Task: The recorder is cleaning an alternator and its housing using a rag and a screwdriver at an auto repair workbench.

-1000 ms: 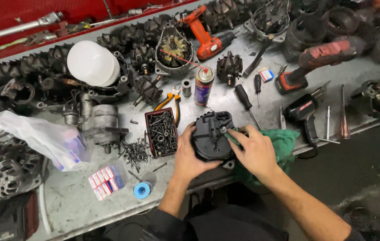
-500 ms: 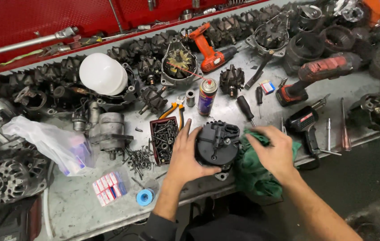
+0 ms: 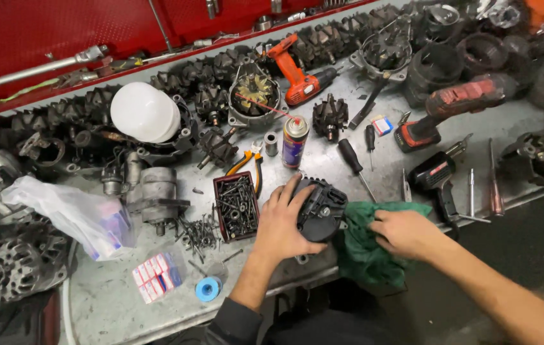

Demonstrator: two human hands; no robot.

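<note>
Hands at bench edge: left hand (image 3: 285, 223) grasps black alternator housing (image 3: 320, 207) on metal workbench (image 3: 112, 300), right hand (image 3: 403, 233) clenches green rag (image 3: 365, 252) just beside it. Best to steady housing firmly, wipe with bunched rag.

On my grey metal bench (image 3: 125, 306), at 12 o'clock, an orange cordless drill (image 3: 294, 71) lies by a blue-and-red spray can (image 3: 295, 142) standing upright. At 10 o'clock I see a white plastic dome (image 3: 145, 112); below it a red tray of dark screws (image 3: 236, 206), loose screws just beside. At 9 o'clock a clear plastic bag (image 3: 70, 214). At 7 o'clock a small blue tape roll (image 3: 207, 289). At 2 o'clock a red-and-black power tool (image 3: 457, 108), black-handled screwdriver (image 3: 354, 159) near.
</note>
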